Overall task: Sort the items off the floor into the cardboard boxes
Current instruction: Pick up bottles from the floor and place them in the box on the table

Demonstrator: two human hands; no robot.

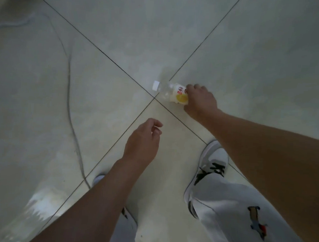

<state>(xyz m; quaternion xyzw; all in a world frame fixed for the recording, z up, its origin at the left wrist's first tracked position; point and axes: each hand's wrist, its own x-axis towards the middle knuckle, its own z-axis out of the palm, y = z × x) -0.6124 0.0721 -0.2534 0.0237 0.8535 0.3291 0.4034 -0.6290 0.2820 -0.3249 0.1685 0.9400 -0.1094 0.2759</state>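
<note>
Bottle (172, 92) of clear plastic lay on its side in the right hand's grasp. Its white cap (155, 85) pointed left, away from that hand, and its white-and-yellow label (180, 97) sat just beside the fingers. Far out to the left of the left hand, a thin grey cable (70, 100) snaked across the pale tiled floor (42, 123), well apart from both hands. A left shoe (97, 178) peeked out just beside the left forearm, mostly hidden by it. The left hand (143, 140) hung over the floor below and left of the bottle. Its fingers were loosely curled with the thumb near the fingertips, and it held nothing and touched nothing. Dark grout lines (154, 97) crossed between the two hands, just beside the bottle's lower edge. The right hand (201, 102) had its fingers curled round the bottle's base end, back of the hand toward the camera, with the base hidden under it. I could not tell whether the bottle rested on the tile or sat just off it. Under the right forearm were a white right shoe (213, 161) with black marks and a pale trouser leg (233, 219) with a small coloured figure (257, 222) on it.
</note>
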